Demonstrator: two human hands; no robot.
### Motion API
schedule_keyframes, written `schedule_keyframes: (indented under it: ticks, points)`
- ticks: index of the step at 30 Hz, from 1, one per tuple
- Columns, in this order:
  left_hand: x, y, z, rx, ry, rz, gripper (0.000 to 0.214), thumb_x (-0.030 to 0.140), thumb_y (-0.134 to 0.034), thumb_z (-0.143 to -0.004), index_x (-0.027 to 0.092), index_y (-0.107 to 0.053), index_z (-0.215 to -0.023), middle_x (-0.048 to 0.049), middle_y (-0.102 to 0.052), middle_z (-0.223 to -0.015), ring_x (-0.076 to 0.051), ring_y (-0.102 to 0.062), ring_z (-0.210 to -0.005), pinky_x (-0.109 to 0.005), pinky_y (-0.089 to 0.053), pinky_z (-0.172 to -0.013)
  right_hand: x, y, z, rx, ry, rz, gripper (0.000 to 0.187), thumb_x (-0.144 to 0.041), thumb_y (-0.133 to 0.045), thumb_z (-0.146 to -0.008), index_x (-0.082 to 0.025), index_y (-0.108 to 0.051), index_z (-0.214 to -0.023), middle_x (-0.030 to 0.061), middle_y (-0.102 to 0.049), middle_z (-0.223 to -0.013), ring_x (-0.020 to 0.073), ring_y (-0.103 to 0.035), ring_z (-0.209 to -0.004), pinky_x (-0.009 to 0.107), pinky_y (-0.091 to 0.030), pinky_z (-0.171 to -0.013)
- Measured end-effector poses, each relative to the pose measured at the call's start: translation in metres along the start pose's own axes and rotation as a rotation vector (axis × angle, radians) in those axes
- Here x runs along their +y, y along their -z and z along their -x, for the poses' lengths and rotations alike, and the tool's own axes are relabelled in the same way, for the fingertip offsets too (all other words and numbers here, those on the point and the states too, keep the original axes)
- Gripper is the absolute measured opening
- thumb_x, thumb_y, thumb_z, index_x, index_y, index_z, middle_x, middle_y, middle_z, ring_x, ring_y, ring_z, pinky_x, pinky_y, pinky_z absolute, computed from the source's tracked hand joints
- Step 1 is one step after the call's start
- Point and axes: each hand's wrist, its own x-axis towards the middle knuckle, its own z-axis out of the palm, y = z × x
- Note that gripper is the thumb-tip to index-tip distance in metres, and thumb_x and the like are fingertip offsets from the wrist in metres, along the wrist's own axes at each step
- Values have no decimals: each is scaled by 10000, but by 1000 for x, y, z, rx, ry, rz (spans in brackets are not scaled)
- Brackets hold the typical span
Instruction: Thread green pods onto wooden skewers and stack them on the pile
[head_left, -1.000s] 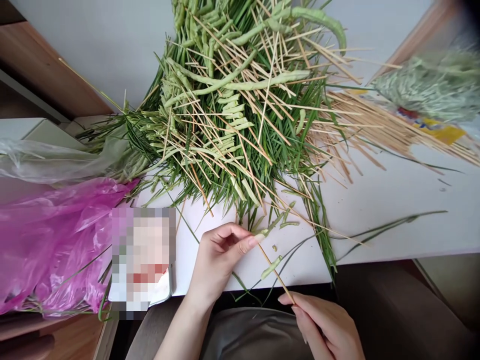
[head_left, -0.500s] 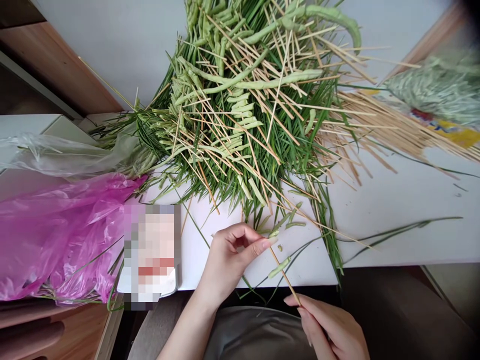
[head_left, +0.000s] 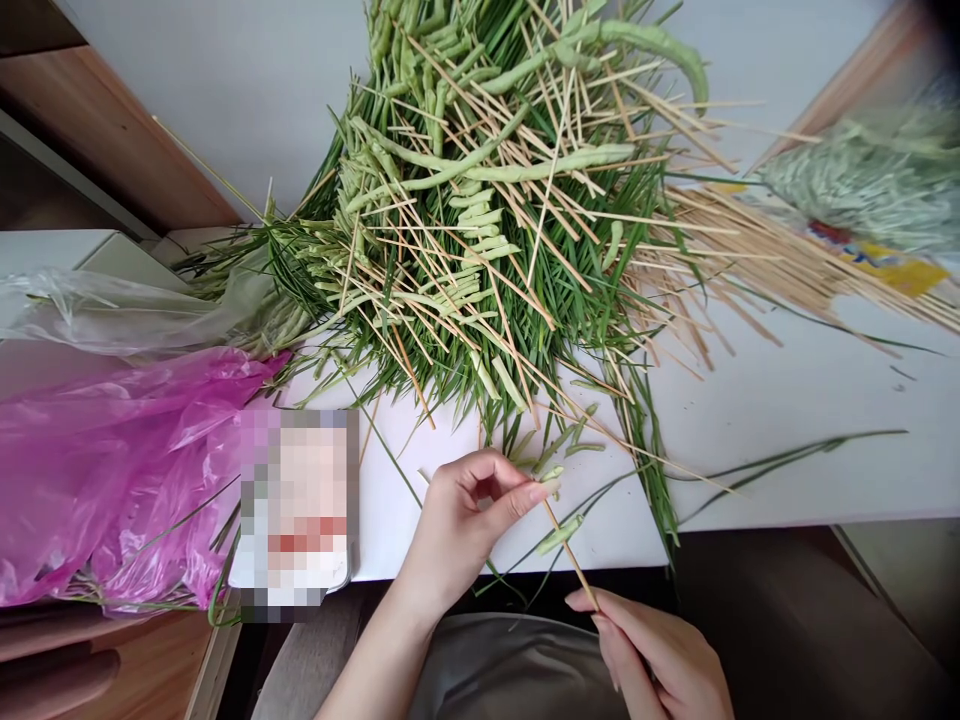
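My left hand [head_left: 461,525] pinches a short green bean piece [head_left: 551,474] at the tip of a thin bamboo skewer [head_left: 570,556]. My right hand [head_left: 660,660], low at the frame's bottom, is closed on the skewer's near end. One green bean piece [head_left: 559,534] sits threaded partway along the skewer. Just beyond my hands lies a big heap of green chives, bean pods and loose skewers [head_left: 487,220] on the white table [head_left: 787,440].
A pink plastic bag [head_left: 112,470] lies at the left, with a clear bag [head_left: 120,310] behind it. A blurred-out flat object [head_left: 296,510] rests near the table's front edge. More skewers [head_left: 787,265] and a bag of greens [head_left: 870,180] lie at the right.
Both hands hold almost still; the left fingers have shifted slightly along the skewer tip. The view has drifted a little.
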Motion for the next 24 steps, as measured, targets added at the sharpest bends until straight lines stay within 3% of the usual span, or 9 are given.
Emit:
schedule_keyframes:
  ticks: [4, 7, 9, 12, 15, 17, 21, 24]
  points:
    - [-6, -14, 2, -97, 1, 14, 354, 396, -879, -731, 148, -642, -644, -10, -625, -677, -126, -525, -648, -246, -422, -622, 5, 1, 4, 26, -48, -20, 290, -100, -480, -993, -252, -662, -1161, -35, -639, -657, 74, -510, -387, 133, -480, -457]
    - [-5, -15, 5, -94, -64, -102, 307, 404, -832, -798, 153, -689, -695, -25, -664, -715, -145, -569, -676, -262, -443, -641, 5, 4, 2, 20, -54, -31, 287, -115, -465, -1010, -260, -660, -1163, -56, -533, -578, 82, -480, -383, 141, -440, -428]
    - [-1, -8, 5, -64, -154, -283, 228, 380, -761, -881, 166, -745, -802, -36, -715, -793, -157, -607, -724, -268, -456, -667, 4, 7, 0, 0, -68, -31, 273, -125, -456, -1017, -263, -655, -1142, -63, -495, -562, 83, -463, -378, 144, -411, -405]
    - [0, 6, 2, 80, -340, -606, 163, 325, -663, -966, 195, -761, -977, -40, -748, -917, -174, -631, -800, -288, -478, -723, 6, 10, -1, 17, -97, -34, 241, -146, -454, -1028, -264, -647, -1112, -71, -460, -553, 84, -454, -381, 151, -398, -408]
    - [-7, 14, -5, 215, -518, -948, 146, 282, -673, -955, 180, -736, -1039, -64, -739, -970, -230, -618, -874, -348, -493, -773, 11, 13, 2, 31, -126, -29, 219, -164, -461, -1040, -266, -645, -1104, -71, -456, -551, 94, -523, -434, 155, -414, -447]
    - [-13, 14, -9, 217, -573, -1095, 158, 256, -681, -943, 172, -722, -1071, -82, -727, -1009, -265, -606, -924, -386, -502, -801, 14, 15, 3, 33, -140, -29, 212, -172, -460, -1047, -264, -641, -1107, -71, -459, -548, 100, -556, -465, 158, -422, -465]
    - [-22, 9, -13, 166, -582, -1115, 147, 192, -673, -937, 177, -700, -1081, -82, -710, -1040, -263, -606, -964, -386, -521, -840, 15, 16, 4, 14, -137, -26, 216, -171, -460, -1047, -266, -645, -1105, -73, -453, -550, 95, -548, -461, 157, -405, -453]
    - [-24, 7, -15, 200, -561, -1126, 185, 222, -671, -943, 160, -680, -1117, -89, -713, -1005, -268, -610, -940, -393, -525, -828, 16, 15, 4, 15, -130, -37, 224, -167, -454, -1048, -265, -647, -1104, -73, -455, -560, 86, -519, -437, 152, -400, -447]
